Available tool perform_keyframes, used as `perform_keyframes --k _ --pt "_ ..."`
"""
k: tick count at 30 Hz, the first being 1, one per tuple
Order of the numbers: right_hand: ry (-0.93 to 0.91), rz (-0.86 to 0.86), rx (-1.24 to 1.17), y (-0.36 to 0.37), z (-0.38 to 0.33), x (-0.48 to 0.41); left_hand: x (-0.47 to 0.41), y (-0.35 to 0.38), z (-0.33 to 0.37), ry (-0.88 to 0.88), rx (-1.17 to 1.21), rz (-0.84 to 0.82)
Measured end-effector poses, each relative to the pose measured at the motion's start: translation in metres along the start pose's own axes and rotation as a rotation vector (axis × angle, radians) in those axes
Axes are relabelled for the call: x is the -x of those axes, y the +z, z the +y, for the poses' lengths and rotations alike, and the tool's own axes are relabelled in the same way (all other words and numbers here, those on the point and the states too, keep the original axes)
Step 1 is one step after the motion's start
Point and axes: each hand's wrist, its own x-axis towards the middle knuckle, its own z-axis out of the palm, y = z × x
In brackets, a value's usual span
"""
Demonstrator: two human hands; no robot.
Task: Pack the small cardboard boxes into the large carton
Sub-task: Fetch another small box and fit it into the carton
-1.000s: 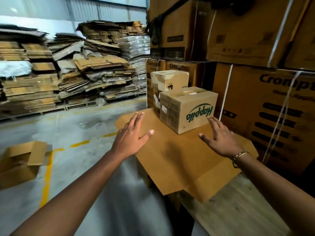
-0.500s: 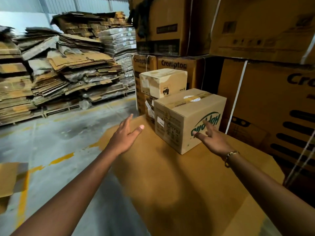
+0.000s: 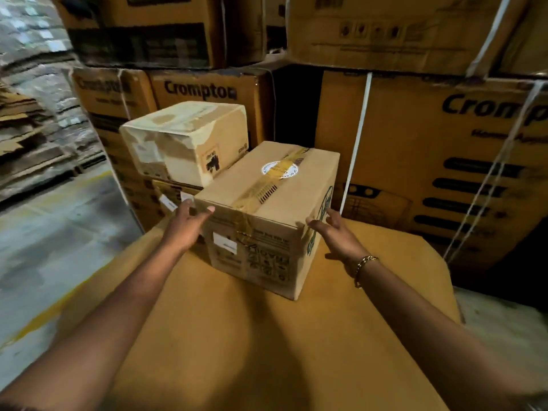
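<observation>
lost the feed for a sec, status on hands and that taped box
Left hand open at the taped box left side, right hand open at its right side. Box sits on brown cardboard sheet, not lifted. Paler box close behind.

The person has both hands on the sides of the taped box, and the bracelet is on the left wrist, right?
Not quite. The head view shows the bracelet on the right wrist, not the left. The rest holds: the left hand and right hand are on the sides of the taped box.

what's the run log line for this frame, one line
phase: reaching | left hand: open at taped box left side | right hand: open at right side | box: resting on flat cardboard, not lifted
</observation>
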Motion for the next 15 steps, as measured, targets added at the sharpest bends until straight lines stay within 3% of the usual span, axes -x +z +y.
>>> perform_keyframes --k 8,15 --pt "0.148 0.099 -0.064 0.036 -0.016 -0.039 -0.097 0.004 -0.004 -0.115 0.177 -0.143" --pt "0.334 0.143 -0.299 0.043 -0.021 -0.061 -0.139 -0.001 0.012 -0.273 0.047 -0.425"
